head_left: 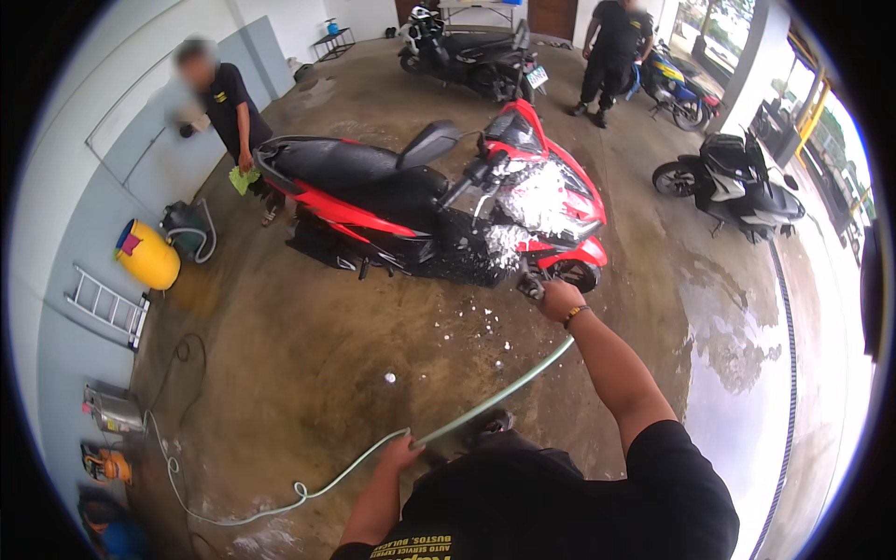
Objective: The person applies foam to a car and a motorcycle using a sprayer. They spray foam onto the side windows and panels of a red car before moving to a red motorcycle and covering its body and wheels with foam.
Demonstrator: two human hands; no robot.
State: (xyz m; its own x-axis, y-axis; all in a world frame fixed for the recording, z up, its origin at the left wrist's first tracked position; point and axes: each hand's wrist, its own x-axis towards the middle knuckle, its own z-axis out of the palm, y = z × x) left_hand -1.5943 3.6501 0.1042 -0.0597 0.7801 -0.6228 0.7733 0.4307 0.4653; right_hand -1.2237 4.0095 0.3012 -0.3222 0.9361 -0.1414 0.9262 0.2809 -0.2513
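Observation:
My right hand is closed around a dark spray gun, held out close to the front wheel of a red and black scooter. White foam covers much of the scooter's front panel and part of its footwell. From below the right hand, a pale green hose runs back past my body. Low in the picture, my left hand grips that hose, its fingers wrapped round. Beyond the left hand the hose curls across the floor toward the left wall.
A co-worker holding a green cloth stands behind the scooter's tail. Another person stands at the back near parked motorcycles. A white scooter is at right. Along the left wall are a yellow drum and a ladder. Wet patches mark the floor.

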